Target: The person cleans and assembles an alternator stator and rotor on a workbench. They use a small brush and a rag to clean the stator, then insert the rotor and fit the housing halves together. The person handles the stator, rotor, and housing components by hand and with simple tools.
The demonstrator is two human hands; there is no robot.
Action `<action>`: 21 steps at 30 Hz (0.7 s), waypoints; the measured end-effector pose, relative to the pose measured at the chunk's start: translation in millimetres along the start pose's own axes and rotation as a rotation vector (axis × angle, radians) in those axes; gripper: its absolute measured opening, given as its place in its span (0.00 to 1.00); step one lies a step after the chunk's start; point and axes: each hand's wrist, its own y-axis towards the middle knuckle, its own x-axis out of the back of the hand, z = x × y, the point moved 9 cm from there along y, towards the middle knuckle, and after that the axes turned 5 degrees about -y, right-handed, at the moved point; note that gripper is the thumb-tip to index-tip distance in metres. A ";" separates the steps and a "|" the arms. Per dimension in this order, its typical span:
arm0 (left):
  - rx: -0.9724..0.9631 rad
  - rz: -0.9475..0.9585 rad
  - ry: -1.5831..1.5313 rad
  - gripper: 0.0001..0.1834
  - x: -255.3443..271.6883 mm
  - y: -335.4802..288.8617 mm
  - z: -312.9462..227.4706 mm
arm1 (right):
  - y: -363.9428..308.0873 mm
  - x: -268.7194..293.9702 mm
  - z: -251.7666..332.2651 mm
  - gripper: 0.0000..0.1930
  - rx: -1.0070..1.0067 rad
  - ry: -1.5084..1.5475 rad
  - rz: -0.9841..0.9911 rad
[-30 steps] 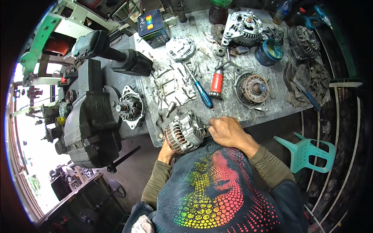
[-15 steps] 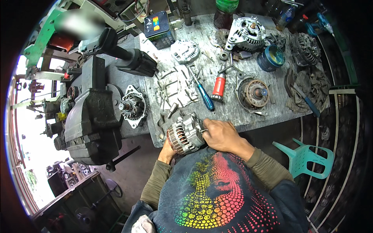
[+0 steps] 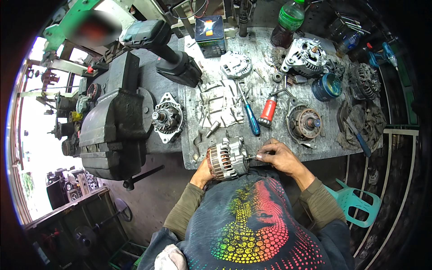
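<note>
Near the table's front edge I hold up an alternator housing [image 3: 229, 158] with a copper-wound stator at its left side. My left hand [image 3: 203, 173] is wrapped round its left, lower side; most of those fingers are hidden behind it. My right hand [image 3: 282, 158] is just right of the housing, thumb and fingers pinched together on a thin metal rod [image 3: 252, 157] that reaches to the housing's right face. Whether the rod is a bolt or a pin I cannot tell. Beyond lie a blue-handled screwdriver [image 3: 251, 118] and a red air ratchet [image 3: 268, 110].
A vise [image 3: 114, 135] stands left of the table, with an alternator rotor [image 3: 167, 116] beside it. A cordless impact wrench [image 3: 173, 58] stands behind. At right are another alternator part [image 3: 306, 122], a blue tub [image 3: 326, 87], a rag [image 3: 366, 123] and a green plastic chair [image 3: 360, 204].
My right hand has drawn off the housing to the right, and the thin rod now shows between them. The whole view has shifted, the bench things sitting further right.
</note>
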 end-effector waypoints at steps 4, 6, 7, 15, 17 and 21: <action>0.185 0.044 -0.185 0.37 -3.1 4.6 10.3 | 0.2 -7.3 -15.9 0.10 -0.278 0.167 0.202; 0.142 0.060 -0.062 0.36 -4.2 5.1 -0.3 | 5.4 -7.1 -5.3 0.10 -0.166 0.137 0.194; 0.170 0.053 -0.048 0.33 -5.3 6.9 0.0 | 7.8 -4.1 5.1 0.10 -0.047 0.088 0.163; 0.219 0.075 -0.172 0.34 -5.8 15.1 -3.2 | 1.9 0.0 56.7 0.14 0.508 -0.552 0.040; 0.276 0.058 -0.183 0.35 -5.9 15.6 -1.2 | 8.7 0.7 42.7 0.15 0.313 -0.384 0.095; 0.134 0.034 -0.161 0.23 -10.0 20.0 -20.2 | 3.3 0.1 55.6 0.12 0.471 -0.511 0.036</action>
